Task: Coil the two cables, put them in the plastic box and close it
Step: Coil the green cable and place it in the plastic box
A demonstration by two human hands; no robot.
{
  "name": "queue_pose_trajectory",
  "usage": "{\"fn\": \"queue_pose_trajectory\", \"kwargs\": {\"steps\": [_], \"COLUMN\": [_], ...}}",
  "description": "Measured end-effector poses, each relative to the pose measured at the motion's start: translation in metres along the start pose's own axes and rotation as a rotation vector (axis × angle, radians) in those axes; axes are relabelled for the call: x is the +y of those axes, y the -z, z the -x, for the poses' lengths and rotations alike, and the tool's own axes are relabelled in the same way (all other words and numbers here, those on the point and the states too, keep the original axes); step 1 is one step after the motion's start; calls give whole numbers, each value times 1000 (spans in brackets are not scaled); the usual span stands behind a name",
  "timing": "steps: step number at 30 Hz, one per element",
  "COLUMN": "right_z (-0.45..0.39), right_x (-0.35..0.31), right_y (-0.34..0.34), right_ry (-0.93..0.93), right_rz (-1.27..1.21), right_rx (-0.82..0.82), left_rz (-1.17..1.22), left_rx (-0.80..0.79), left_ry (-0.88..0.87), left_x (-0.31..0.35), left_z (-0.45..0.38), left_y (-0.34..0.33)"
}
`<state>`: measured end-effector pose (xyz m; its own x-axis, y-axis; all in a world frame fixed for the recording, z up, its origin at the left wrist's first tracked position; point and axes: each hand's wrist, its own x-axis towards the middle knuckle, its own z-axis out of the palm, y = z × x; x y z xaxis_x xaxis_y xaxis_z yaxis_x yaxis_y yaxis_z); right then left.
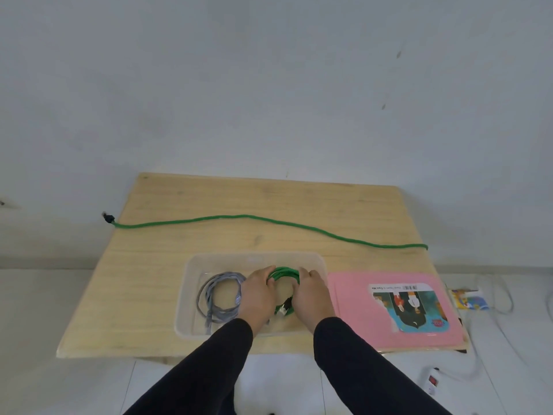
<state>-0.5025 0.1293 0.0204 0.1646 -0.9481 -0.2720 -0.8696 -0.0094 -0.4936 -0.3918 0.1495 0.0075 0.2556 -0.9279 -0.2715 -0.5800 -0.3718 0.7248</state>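
Head view: fingers of the left hand (258,296) and right hand (311,296) curl over opposite sides of the green coil (284,274), grasping it inside the clear box (191,298). Press the loops flat on the floor before letting go, and tuck the plug at 6 o'clock inward. At 9 o'clock in the box lies the grey coil (220,295). The pink lid (353,310) rests at 3 o'clock beside the box; a loose green cable (269,220) crosses the table (143,265) at 12 o'clock.

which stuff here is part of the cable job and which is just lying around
Part of the job:
- green coil, held by left hand and right hand
- grey coil
- plastic box
- pink lid

Lying about:
- long green cord across the table
- power strip on the floor
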Motion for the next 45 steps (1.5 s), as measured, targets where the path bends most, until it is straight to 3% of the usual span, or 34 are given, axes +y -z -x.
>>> {"fn": "queue_pose_trajectory", "kwargs": {"steps": [6, 10, 12, 14, 21, 23, 28, 36, 45], "right_z": [7, 15, 18, 19, 2, -6, -28, -85, -143], "right_x": [-3, -7, -10, -13, -61, -86, -156, -237, -244], "right_y": [4, 14, 19, 24, 55, 62, 48, -44, -108], "right_ry": [110, 244, 299, 392, 536, 590, 655, 718, 516], "right_rz": [196, 358, 415, 440, 461, 495, 434, 415, 421], "right_rx": [-80, -78, -56, 14, 157, 189, 172, -27, -177], "left_rz": [-337, -551, -866, -997, -499, -430, -405, -342, -224], "left_rx": [-33, -143, -210, -234, 154, 247, 412, 270, 104], "left_ry": [-178, -270, -328, -316, -338, -351, -176, -143, -238], "left_x": [4, 7, 11, 18, 18, 12, -34, -149, -206], "left_z": [0, 2, 1, 4, -3, -7, -27, -70, -131], "left_y": [-1, -2, 4, 19, 90, 125, 207, 267, 260]}}
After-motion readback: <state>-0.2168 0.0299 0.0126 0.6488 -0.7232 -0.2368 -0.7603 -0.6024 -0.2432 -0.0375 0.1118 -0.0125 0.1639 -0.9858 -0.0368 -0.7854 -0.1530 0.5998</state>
